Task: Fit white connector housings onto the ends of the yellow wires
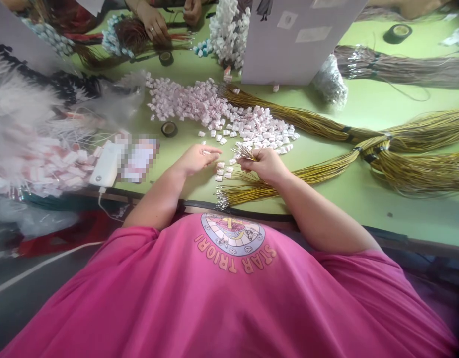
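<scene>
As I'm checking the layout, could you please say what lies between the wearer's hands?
Between the left hand and right hand, the head view shows held wire tips and a few pale connectors.

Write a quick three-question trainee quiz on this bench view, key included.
1. Which hand grips the bunch of wire ends? A) left B) right C) neither
2. True or false: the small white connectors are all packed in a closed box.
3. Fill in: the tape roll nearest the left hand is ___ in colour.

Key:
1. B, the right hand.
2. False; many lie loose on the green table.
3. Black.
</scene>
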{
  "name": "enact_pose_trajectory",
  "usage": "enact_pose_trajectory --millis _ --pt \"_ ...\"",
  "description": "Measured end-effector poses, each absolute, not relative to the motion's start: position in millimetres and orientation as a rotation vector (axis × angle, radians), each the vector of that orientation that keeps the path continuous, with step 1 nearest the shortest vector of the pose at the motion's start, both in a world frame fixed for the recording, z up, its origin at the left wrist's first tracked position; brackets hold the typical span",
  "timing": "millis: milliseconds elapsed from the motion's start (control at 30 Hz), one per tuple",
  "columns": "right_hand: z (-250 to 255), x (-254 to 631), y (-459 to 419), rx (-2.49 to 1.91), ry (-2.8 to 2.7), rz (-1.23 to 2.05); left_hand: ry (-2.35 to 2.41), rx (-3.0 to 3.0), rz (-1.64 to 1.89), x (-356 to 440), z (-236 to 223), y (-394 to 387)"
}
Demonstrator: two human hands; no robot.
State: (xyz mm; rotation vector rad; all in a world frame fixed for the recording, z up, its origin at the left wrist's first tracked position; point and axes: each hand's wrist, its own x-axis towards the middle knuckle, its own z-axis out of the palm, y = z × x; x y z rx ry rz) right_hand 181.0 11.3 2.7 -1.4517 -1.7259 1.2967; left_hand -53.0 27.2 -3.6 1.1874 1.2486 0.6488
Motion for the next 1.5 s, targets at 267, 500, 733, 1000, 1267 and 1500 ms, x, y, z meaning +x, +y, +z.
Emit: enact_pose_trajectory --millis 267,500,733,1000,1267,1500 --pt "0 175 7 -1.361 -1.621 1.451 0.989 0.922 0.683 -33 -2 14" --pt "-4 170 7 -1.392 -1.522 1.424 0.929 0.849 0.688 -24 -5 9" --pt "-2 169 5 -1.398 -1.549 1.382 0.917 0.831 0.712 -25 -13 10" --pt "-3 169 5 -1.494 -1.679 1.267 0.903 0.926 0.750 -30 -23 13" --pt "1 168 5 -1.538 -1.705 1.280 0.989 0.920 0.759 -28 -20 11" --pt "-1 168 4 -1.458 -1.669 1.336 1.119 0.968 0.786 -24 -19 7"
